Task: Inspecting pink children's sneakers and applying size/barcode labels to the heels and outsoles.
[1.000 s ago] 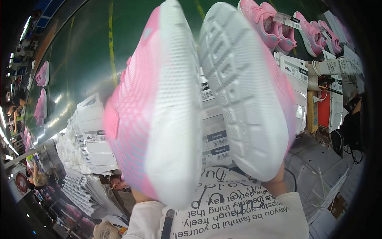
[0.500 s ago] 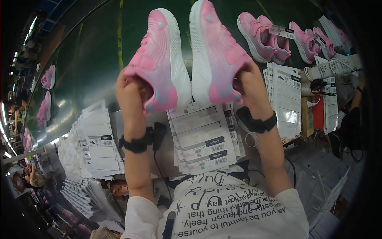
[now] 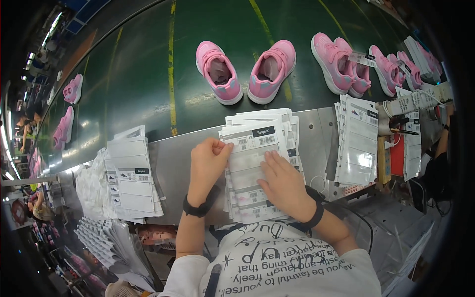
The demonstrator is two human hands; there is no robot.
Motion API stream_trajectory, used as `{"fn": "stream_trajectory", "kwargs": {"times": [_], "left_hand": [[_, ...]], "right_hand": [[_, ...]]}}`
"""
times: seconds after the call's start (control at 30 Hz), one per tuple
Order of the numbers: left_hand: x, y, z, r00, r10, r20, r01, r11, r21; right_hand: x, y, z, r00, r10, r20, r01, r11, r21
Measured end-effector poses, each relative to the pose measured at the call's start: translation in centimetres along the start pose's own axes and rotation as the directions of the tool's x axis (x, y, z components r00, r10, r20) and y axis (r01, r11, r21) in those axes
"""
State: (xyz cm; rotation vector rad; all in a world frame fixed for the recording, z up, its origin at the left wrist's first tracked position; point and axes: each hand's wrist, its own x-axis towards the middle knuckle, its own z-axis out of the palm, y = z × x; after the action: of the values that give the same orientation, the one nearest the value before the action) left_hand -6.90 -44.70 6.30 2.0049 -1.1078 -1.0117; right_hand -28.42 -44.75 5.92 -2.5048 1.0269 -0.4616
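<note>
A stack of white printed label sheets (image 3: pixel 292 121) lies on the metal ledge before me. At the left edge of its top label sheet (image 3: pixel 247 171), my left hand (image 3: pixel 209 161) is closed, thumb and forefinger pinching the paper near the upper corner. Flat on the same sheet, my right hand (image 3: pixel 287 185) rests with its fingers apart. Just beyond the stack stand two pink sneakers with white soles, a left one (image 3: pixel 228 94) and a right one (image 3: pixel 261 88), heels toward me and toes angled outward. Neither hand touches them.
Tagged pink sneakers (image 3: pixel 329 62) stand at right on the green conveyor belt (image 3: pixel 133 89); another pink pair (image 3: pixel 64 126) sits far left. More label stacks lie left (image 3: pixel 131 178) and right (image 3: pixel 357 143). White crumpled paper (image 3: pixel 91 185) is heaped at the left. A person's arm shows far right.
Both hands have let go of the pink sneakers, which now stand on the belt. My hands have come down and back to the label stack, the left one pinching the top sheet.
</note>
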Motion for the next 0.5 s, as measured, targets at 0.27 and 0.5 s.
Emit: {"fn": "stream_trajectory", "kwargs": {"times": [0.27, 0.5], "left_hand": [[0.1, -0.9, 0.7, 0.970, 0.175, -0.170, -0.151, 0.978, 0.146], [0.0, -0.7, -1.4, 0.994, -0.095, -0.051, 0.085, 0.981, -0.176]], "right_hand": [[0.1, 0.5, 0.1, 1.000, 0.017, 0.018, -0.017, 1.000, 0.026], [0.2, 0.0, 0.3, 0.999, 0.017, 0.033, -0.018, 0.999, 0.044]]}}
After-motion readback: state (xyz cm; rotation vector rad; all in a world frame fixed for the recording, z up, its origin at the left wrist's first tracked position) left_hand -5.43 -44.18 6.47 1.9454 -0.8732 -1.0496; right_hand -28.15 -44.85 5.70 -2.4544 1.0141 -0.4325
